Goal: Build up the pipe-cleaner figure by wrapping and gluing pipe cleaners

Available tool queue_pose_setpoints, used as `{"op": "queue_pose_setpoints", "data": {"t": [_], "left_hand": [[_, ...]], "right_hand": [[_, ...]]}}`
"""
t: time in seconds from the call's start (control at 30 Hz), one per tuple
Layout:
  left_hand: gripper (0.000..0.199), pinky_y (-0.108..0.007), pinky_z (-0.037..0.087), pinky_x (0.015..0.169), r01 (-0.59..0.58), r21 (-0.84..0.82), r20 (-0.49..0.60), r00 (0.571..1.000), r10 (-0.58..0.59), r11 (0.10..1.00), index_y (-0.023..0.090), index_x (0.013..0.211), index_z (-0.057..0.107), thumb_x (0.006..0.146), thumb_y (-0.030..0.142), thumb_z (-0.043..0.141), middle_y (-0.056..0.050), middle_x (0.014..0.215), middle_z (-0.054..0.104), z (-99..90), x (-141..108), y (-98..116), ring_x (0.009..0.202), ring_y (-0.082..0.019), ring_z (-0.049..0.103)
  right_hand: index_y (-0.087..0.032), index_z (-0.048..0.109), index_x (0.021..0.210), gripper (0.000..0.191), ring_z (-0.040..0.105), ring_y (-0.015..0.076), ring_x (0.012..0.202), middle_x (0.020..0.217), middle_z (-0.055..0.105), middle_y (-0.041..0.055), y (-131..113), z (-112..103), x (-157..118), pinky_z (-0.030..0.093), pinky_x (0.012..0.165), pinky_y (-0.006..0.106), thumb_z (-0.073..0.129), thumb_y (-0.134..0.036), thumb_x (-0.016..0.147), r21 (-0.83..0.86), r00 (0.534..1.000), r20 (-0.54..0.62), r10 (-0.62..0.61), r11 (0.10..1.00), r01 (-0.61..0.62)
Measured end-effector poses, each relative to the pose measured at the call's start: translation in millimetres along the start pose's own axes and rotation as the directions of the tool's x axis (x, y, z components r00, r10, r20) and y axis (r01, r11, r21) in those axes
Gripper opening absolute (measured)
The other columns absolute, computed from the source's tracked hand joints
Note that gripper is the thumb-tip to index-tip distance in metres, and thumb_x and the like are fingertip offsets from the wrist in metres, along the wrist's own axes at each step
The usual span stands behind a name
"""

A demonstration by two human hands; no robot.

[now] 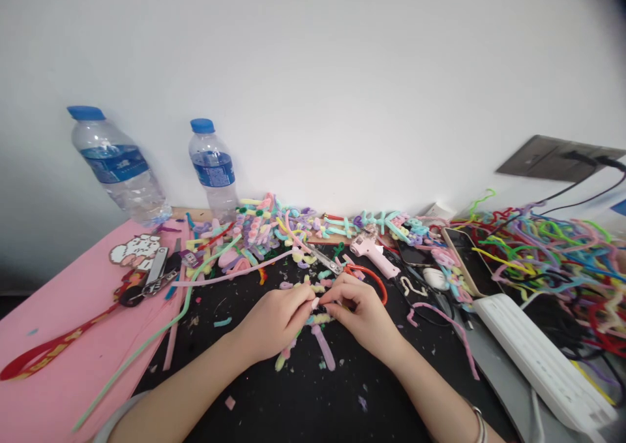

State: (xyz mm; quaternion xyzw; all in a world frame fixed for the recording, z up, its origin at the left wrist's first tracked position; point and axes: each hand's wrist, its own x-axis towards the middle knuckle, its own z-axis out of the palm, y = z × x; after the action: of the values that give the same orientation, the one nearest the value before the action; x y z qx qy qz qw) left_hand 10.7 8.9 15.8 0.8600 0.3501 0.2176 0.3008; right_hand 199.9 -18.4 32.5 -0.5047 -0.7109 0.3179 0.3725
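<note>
My left hand [278, 319] and my right hand [359, 309] meet over the black tabletop, their fingertips pinched together on a small pipe-cleaner piece, mostly hidden by the fingers. Around and beneath the fingertips show more pastel fuzzy pieces, among them a lilac pipe-cleaner strip [323, 348] pointing toward me and a yellow-green end [280, 363] by the left hand. Just beyond the right hand lie scissors with orange handles [376, 278], their metal blades pointing away to the left. A pink hot glue gun [375, 254] rests behind them.
Heaped pastel pipe-cleaner pieces [264, 228] line the wall. Two water bottles [214, 169] stand back left. A pink sheet [63, 338] with a red lanyard [63, 346] covers the left side. To the right are a phone [469, 260], a white power strip [542, 365] and tangled pipe cleaners [562, 247].
</note>
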Motion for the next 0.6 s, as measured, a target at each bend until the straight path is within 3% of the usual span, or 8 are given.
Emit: {"op": "queue_pose_setpoints", "data": {"t": [0.6], "left_hand": [[0.022, -0.023, 0.027, 0.054, 0.001, 0.005, 0.031, 1.000, -0.001, 1.000, 0.019, 0.079, 0.047, 0.095, 0.023, 0.033, 0.005, 0.059, 0.042, 0.9, -0.4, -0.6, 0.052, -0.011, 0.043]], "right_hand": [[-0.019, 0.068, 0.073, 0.013, 0.051, 0.0130, 0.065, 0.070, 0.051, -0.0009, 0.0, -2.0, -1.2, 0.040, 0.058, 0.023, 0.063, -0.009, 0.080, -0.037, 0.999, 0.032, -0.035, 0.999, 0.036]]}}
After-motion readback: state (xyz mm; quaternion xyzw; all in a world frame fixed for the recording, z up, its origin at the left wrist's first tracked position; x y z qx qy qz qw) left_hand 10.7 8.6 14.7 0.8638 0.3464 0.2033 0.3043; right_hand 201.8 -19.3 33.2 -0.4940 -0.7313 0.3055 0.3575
